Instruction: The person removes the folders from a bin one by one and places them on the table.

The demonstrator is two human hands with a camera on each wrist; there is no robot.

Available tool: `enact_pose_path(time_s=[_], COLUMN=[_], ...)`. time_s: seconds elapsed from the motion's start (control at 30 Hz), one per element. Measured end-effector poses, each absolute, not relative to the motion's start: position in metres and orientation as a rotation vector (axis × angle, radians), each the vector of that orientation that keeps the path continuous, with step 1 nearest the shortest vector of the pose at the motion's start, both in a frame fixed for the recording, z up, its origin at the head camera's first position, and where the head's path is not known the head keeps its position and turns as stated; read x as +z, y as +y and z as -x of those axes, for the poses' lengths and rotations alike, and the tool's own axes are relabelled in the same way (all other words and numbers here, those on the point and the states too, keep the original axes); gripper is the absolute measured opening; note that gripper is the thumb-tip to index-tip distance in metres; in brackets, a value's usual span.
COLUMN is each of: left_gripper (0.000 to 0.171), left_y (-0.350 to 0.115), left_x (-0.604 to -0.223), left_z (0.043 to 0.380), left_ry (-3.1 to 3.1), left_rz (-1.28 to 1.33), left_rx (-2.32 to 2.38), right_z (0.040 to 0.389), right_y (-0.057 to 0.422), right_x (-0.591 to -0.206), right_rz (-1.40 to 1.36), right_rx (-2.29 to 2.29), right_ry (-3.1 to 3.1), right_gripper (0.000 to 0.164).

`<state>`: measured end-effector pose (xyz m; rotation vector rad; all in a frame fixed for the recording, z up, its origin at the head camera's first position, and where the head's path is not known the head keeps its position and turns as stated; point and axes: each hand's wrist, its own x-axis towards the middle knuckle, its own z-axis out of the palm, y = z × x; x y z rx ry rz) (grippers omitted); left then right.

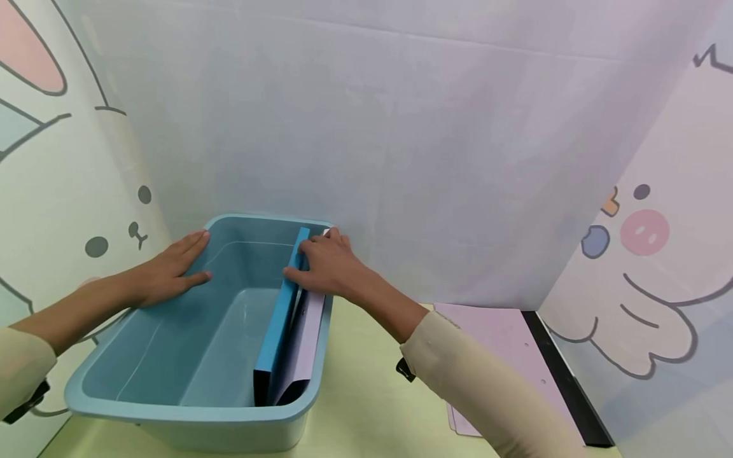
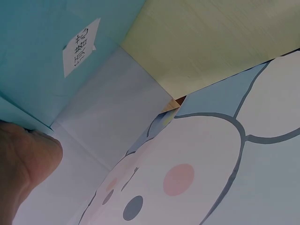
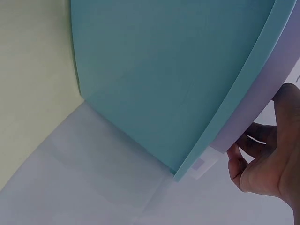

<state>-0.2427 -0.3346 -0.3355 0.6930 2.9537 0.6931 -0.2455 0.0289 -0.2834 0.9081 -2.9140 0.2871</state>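
Note:
A light blue plastic bin (image 1: 189, 412) stands on the table. My left hand (image 1: 168, 270) rests on its left rim with the fingers straight. Inside, along the right wall, a blue file folder (image 1: 277, 327) and a lilac file folder (image 1: 311, 327) stand on edge side by side. The right hand (image 1: 332, 266) grips the top of the blue folder near its far end, thumb on its left face and fingers reaching over toward the lilac one. In the right wrist view, curled fingers (image 3: 253, 145) lie at the lilac folder's edge, which shows above the bin rim.
On the pale yellow table (image 1: 366, 381), right of the bin, lies another lilac folder (image 1: 492, 337) with a black spine (image 1: 564, 375), partly under the right sleeve. Cloth walls with cartoon animals close in the sides, and a plain wall (image 1: 372, 140) stands behind.

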Motion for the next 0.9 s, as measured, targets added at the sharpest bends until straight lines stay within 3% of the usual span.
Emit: enact_pose_path(time_s=[0.27, 0.53, 0.73, 0.83, 0.9], left_gripper=[0.098, 0.097, 0.097, 0.097, 0.097], left_y=[-0.336, -0.338, -0.337, -0.337, -0.337], left_x=[-0.338, -0.341, -0.338, -0.337, -0.337], left_z=[0.247, 0.248, 0.247, 0.248, 0.248], left_ry=[2.948, 2.942, 2.933, 2.933, 2.93], left_rz=[-0.686, -0.694, -0.682, -0.679, -0.677], left_rx=[0.711, 0.735, 0.716, 0.718, 0.723], right_z=[0.25, 0.247, 0.239, 0.235, 0.234], right_y=[0.016, -0.009, -0.027, -0.034, -0.036], right_x=[-0.277, -0.271, -0.275, -0.278, -0.279], right_rz=[-1.024, -0.972, -0.727, -0.619, -0.578], right_rx=[0.397, 0.534, 0.749, 0.902, 0.969], right_ry=[-2.904, -2.995, -3.079, -3.107, -3.121], right_gripper=[0.034, 0.056, 0.046, 0.068, 0.065])
